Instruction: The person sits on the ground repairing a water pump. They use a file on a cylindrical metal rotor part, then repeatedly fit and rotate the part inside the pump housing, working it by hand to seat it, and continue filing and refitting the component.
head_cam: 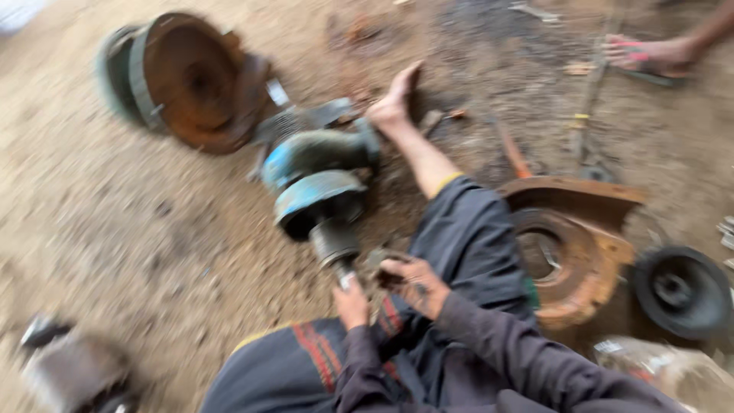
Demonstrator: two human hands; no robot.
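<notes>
The frame is motion-blurred. A blue pump body [315,177] lies on the dirt ground, and its dark shaft [335,243] points toward me. My left hand [351,303] is closed around the tip of that shaft. My right hand [414,284] sits just right of the shaft and pinches a small dark metal part [380,258]; blur hides its shape. My dark-trousered leg [466,237] stretches out past the pump, with my bare foot [394,99] resting beside it.
A large rusty round casing [191,76] lies at the upper left. A rusty housing [569,252] and a black pulley [682,291] sit to the right. Another person's sandalled foot [650,53] is at the top right. A grey metal piece [69,371] lies at the lower left.
</notes>
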